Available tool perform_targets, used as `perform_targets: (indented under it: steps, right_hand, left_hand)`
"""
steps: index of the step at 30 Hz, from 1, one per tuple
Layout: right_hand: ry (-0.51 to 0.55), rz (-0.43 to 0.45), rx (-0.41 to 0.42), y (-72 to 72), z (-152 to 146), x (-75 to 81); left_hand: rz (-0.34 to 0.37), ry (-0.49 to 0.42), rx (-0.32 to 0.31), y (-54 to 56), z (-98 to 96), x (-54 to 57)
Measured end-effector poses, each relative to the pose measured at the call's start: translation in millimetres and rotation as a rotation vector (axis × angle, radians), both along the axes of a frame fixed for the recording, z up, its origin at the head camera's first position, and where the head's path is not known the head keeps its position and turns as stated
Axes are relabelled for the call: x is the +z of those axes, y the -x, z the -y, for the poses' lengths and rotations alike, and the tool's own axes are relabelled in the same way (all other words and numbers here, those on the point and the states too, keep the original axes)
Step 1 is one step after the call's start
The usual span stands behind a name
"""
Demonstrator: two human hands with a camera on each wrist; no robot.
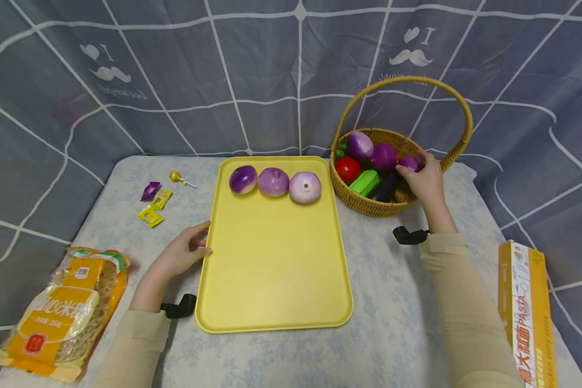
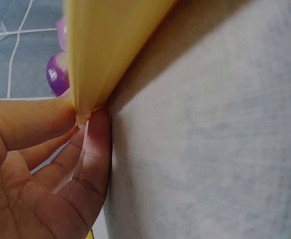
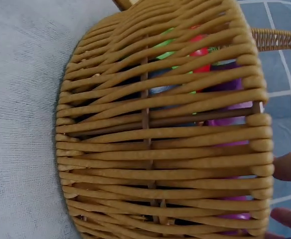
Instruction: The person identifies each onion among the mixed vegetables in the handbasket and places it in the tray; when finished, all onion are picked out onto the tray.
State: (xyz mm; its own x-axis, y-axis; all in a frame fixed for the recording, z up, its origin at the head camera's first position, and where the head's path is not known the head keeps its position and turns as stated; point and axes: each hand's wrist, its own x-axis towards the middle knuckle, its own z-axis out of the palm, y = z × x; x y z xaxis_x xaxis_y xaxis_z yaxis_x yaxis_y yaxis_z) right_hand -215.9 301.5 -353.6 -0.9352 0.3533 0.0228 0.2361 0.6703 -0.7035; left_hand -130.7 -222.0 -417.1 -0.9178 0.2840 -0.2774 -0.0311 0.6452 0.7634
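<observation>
Your yellow tray (image 1: 276, 269) lies flat in the middle of the table (image 1: 393, 323), with three purple onions (image 1: 274, 182) in a row along its far edge. Your left hand (image 1: 181, 256) pinches the tray's left rim between thumb and fingers (image 2: 93, 149); the wrist view shows little beyond that rim and one onion. To the tray's right, the wicker basket (image 1: 368, 203) holds more purple onions, a red piece and a green piece, partly hidden behind its wall. Your right hand (image 1: 424, 180) reaches into the basket and curls around a purple onion (image 1: 409, 163), which it partly covers. At the frame edges a noodle bag (image 1: 60, 315) and a pasta box (image 1: 526, 318) are cut off. Small candies (image 1: 155, 202) lie at far left.
</observation>
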Motion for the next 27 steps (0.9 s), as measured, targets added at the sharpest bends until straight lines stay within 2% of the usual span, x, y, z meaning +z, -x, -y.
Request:
perform_targets:
  steps: [8,16,20,27]
  right_hand:
    - [-0.188,0.051,0.11,9.7,-2.9,-12.0]
    - [-0.301,-0.03,0.041,9.8,0.9,-20.8]
    - [-0.352,-0.047,0.041,10.3,2.2,-23.0]
    - [-0.376,0.015,0.047,9.3,3.5,-25.7]
  left_hand:
    - [-0.008,-0.013,-0.013,-0.2,-0.8,-1.0]
    - [-0.023,-0.011,-0.007,0.9,-0.5,0.4]
    - [-0.026,-0.025,-0.007,0.5,-0.4,-0.7]
    - [-0.033,-0.027,0.0,-2.7,0.8,-3.8]
